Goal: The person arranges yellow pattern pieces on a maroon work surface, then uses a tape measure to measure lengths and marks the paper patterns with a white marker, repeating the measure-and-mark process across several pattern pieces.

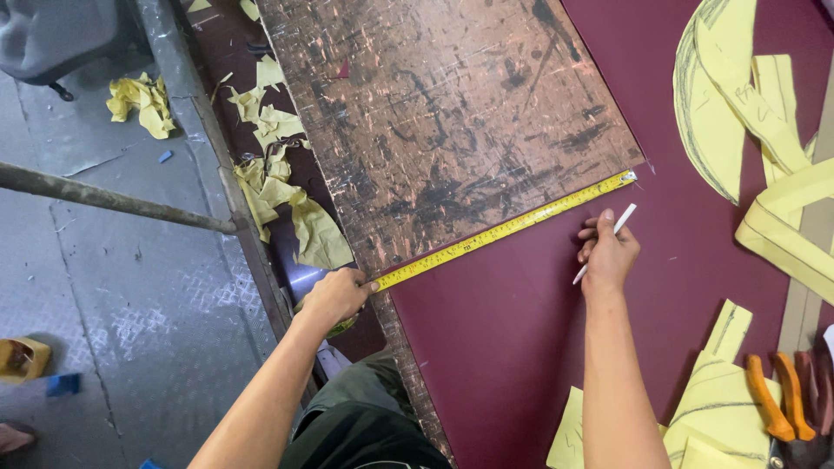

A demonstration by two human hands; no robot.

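Observation:
A yellow measuring tape [508,227] lies stretched across the edge of a dark maroon sheet [521,330] where it meets a scuffed brown board [443,122]. My left hand [337,295] pinches the tape's near end at the table's edge. My right hand [608,254] rests on the maroon sheet just below the tape's far end, gripping a thin white marking stick [605,243].
Yellow paper pattern pieces [738,104] lie at the right, more [712,408] at the lower right beside orange-handled scissors [777,399]. Crumpled yellow scraps [278,174] litter the table's left edge and the metal floor [130,287]. A metal bar [113,200] crosses the left.

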